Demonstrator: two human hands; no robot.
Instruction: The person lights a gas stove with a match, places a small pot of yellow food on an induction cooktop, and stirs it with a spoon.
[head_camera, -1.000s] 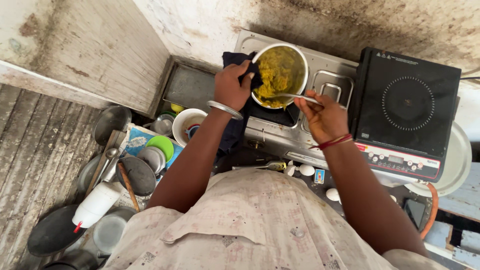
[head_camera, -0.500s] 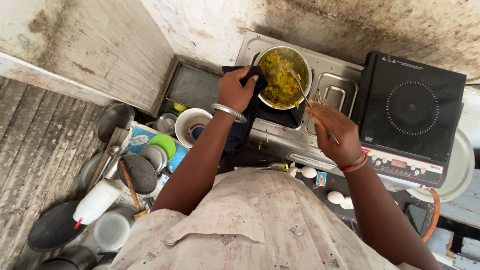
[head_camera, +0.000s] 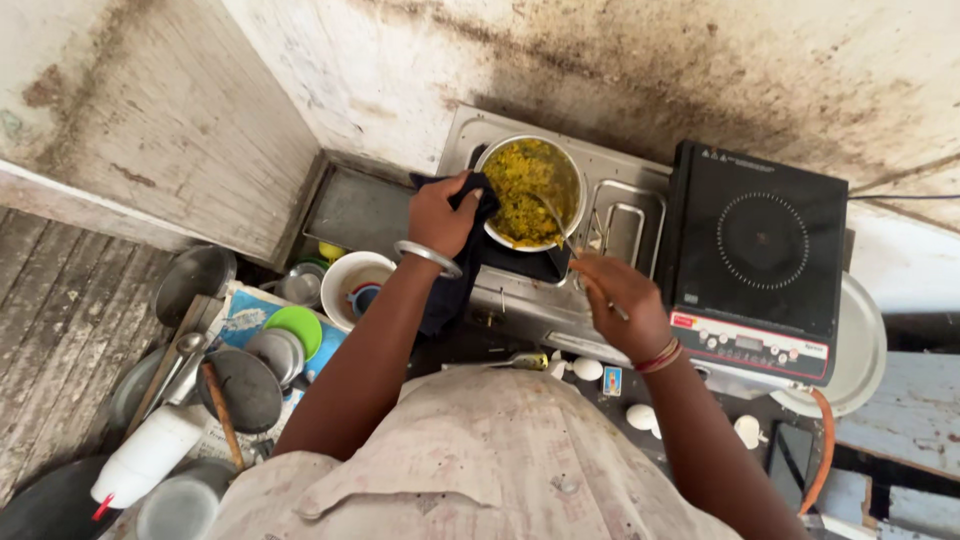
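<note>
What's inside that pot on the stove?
The pot holds yellow, crumbly food, and a spoon held by the right hand dips into it. The left hand grips the rim through a dark cloth. What lies beneath the food is hidden.

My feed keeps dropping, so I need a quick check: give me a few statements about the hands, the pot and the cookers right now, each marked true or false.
1. The left hand grips the rim of the round steel pot of yellow food through a dark blue cloth. True.
2. The right hand is empty. False: it holds a thin metal spoon that reaches into the pot.
3. The pot sits on the black flat induction cooker. False: it sits on the steel gas stove to the left of that cooker, whose top is bare.
4. A silver bangle circles the left wrist. True.
5. The food in the pot is red. False: it is yellow.
</note>
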